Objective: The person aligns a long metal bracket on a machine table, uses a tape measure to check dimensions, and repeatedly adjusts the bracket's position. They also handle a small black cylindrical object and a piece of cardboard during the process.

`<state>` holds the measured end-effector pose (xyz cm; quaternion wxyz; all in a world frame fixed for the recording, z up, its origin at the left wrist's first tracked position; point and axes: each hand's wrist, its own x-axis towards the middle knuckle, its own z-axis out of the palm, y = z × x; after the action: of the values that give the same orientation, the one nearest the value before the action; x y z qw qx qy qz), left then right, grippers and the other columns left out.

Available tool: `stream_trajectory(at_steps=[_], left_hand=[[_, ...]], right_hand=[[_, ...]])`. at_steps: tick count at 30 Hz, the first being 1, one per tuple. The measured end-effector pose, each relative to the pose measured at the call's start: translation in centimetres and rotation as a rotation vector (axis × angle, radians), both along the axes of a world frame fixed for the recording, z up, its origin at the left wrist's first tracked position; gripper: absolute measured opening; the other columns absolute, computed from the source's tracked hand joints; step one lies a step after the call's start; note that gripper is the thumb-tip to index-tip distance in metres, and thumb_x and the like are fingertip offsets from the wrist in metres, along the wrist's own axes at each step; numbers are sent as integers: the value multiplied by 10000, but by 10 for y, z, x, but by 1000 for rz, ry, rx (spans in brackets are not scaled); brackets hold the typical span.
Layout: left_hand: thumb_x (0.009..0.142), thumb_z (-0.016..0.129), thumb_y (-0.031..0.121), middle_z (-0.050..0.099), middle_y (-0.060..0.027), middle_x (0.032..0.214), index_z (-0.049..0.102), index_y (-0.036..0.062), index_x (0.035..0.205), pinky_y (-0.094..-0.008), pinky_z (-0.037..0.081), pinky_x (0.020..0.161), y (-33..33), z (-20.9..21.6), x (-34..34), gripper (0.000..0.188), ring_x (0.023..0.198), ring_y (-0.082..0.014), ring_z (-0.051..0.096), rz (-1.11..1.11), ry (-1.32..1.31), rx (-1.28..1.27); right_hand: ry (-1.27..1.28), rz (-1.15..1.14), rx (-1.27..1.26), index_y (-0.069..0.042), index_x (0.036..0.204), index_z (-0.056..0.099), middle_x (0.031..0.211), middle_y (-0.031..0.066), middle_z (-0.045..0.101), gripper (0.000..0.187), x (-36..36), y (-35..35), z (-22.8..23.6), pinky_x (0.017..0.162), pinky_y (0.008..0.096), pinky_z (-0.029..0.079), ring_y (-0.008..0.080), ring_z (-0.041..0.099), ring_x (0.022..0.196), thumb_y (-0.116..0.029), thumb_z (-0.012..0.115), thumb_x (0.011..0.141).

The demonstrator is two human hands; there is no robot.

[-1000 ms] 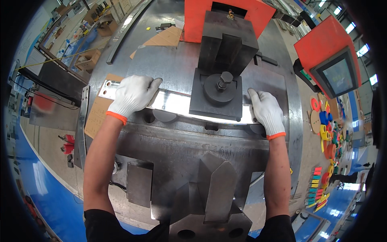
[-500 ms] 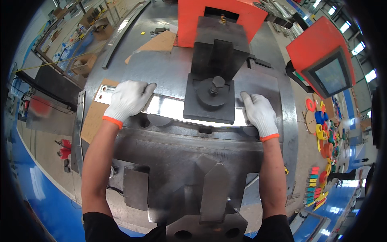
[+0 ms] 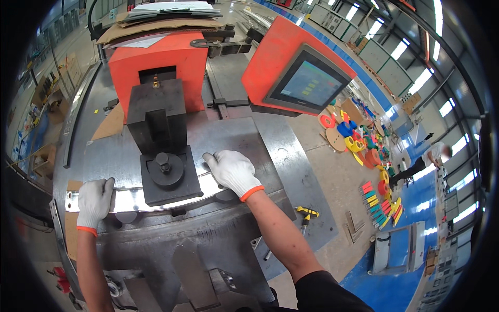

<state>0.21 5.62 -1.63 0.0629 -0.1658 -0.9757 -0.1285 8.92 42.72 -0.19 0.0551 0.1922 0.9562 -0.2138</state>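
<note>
A long, shiny flat metal bar lies across the dark steel bed of a machine, with holes near its left end. My left hand, in a white knit glove with an orange cuff, is closed round the bar near that end, thumb along the far side. My right hand, gloved the same way, is closed over the bar's right part, its fingertips hidden. Between them a dark pressing block with a round disc and bolt covers the bar's middle. Rounded dark supports show at the bar's near edge.
Behind the block stands a red machine housing with cardboard and papers on top. A red control box with a screen is at the right. A yellow-and-black tool lies right of my forearm. Coloured rolls lie on the floor; a person stands farther off.
The view has swung to the right, so the machine and bar sit farther left. Both hands are still on the bar, and it looks the same relative to the block.
</note>
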Motion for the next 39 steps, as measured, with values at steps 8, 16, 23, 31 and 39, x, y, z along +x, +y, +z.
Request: stream_trajectory(at_steps=[8,16,23,31,39], left_hand=[[1022,634,351,665,-283,780,702,-25,761,-567,497,762,-10,-5,-4,463,813,-489,668,-33,25,-14],[1023,628,361,673,-275,779,714,-18,769,-569,501,761,-4,-2,-3,464,809,-486,670,-29,9,-17],[1043,591,398,706,-256,804,754,23,796,-559,533,771,-14,-11,-7,478,809,-458,701,-76,82,-62],[1056,553,481,717,-227,777,789,57,842,-542,552,760,-7,6,-1,530,785,-445,710,-23,-75,-103],[1065,542,474,717,-229,780,776,33,823,-532,555,776,-4,9,-1,555,789,-442,709,-33,-82,-90]], right_hand=[[9,-6,-3,-68,1041,816,980,224,778,585,0,-4,-3,850,514,604,430,759,955,-562,504,1064],[13,-5,10,-68,1028,815,984,223,776,583,0,0,-2,852,515,601,429,758,945,-558,502,1065],[165,40,78,-35,1001,791,1006,246,760,614,2,4,-17,949,527,548,454,719,1009,-570,494,1045],[-32,-48,5,-21,961,782,918,240,761,673,-4,-5,-8,931,518,549,437,734,1023,-612,472,1049],[-28,-57,12,-37,924,776,835,206,757,675,-6,-2,-9,903,501,556,416,745,977,-625,469,1049]])
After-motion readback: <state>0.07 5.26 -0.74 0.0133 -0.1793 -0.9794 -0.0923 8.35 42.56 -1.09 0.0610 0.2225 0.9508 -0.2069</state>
